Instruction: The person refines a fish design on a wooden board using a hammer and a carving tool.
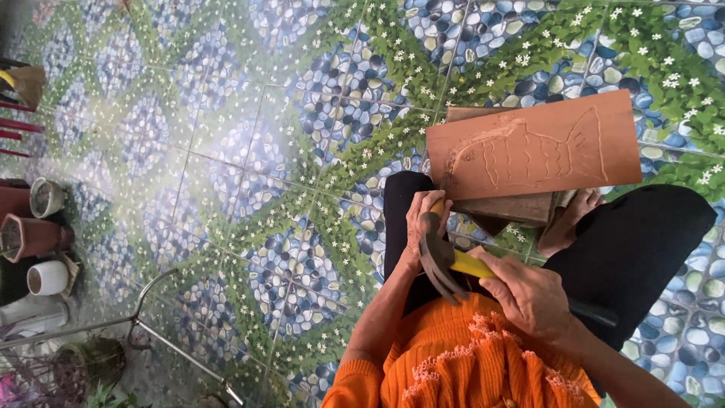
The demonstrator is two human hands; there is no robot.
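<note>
Two hands: my right (pixel 529 295) grips the hammer (pixel 445 261), left (pixel 424 219) pinches a chisel (pixel 436 205) against the board (pixel 536 147), mid-frame; tiled floor (pixel 226 151).

**Item Count**

I have two hands in use: my left hand (pixel 424 221) and my right hand (pixel 529 295). Between them is one claw hammer (pixel 445 261). In front lies one carved board (pixel 538 147), on one darker board (pixel 504 208). At the side stand four pots (pixel 34 236).
</note>
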